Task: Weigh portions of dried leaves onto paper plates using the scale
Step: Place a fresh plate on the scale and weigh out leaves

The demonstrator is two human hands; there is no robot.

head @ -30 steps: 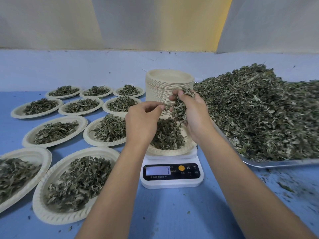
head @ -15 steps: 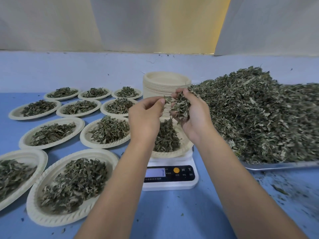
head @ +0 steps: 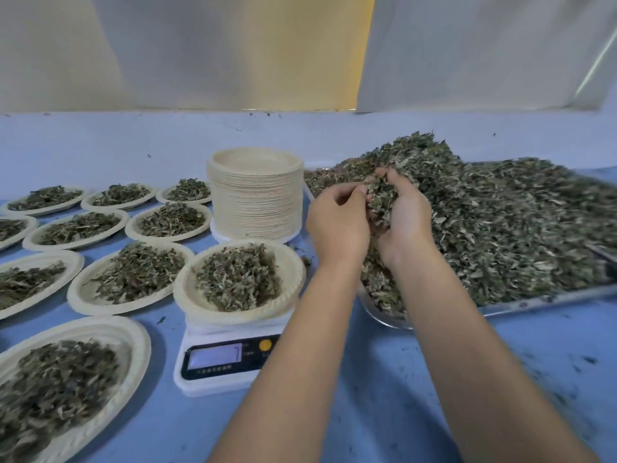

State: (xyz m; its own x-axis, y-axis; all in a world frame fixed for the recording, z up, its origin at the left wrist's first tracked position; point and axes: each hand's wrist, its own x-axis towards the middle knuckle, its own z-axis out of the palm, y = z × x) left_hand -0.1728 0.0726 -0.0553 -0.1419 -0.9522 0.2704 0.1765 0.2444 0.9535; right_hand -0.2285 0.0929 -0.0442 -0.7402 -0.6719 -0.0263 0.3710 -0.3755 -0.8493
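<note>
Dried leaves are near weightless, loose and brittle, so I'd expect them to spill through any finger gap and crumble if squeezed. Best hold, I reckon: scoop from underneath with a cupped palm, then trim with small fingertip pinches. The bulk pile (head: pixel 500 222) is heaped on the metal tray (head: pixel 534 300) at the right of the bench (head: pixel 384 379). One portion (head: pixel 237 279) lies in the paper plate (head: pixel 182 289) on the scale (head: pixel 213 385), left of the hands. The right hand (head: pixel 407 222) is curled into a cup around a handful of leaves (head: pixel 380 202), held above the pile's near-left corner, not over the plate. The left hand (head: pixel 337 222) is just beside it, back toward the camera, fingers curled, thumb tip at the edge of the handful. Can't tell whether it pinches any leaves or only touches them. Both forearms reach forward, the right one crossing the tray rim. Scale readout is too blurred to read. A stack of empty plates (head: pixel 255 202) stands behind the scale, with filled plates (head: pixel 76 295) spread to the left. The plate looks thin and light: lift it level by the rim, or the leaves will likely slide.
</note>
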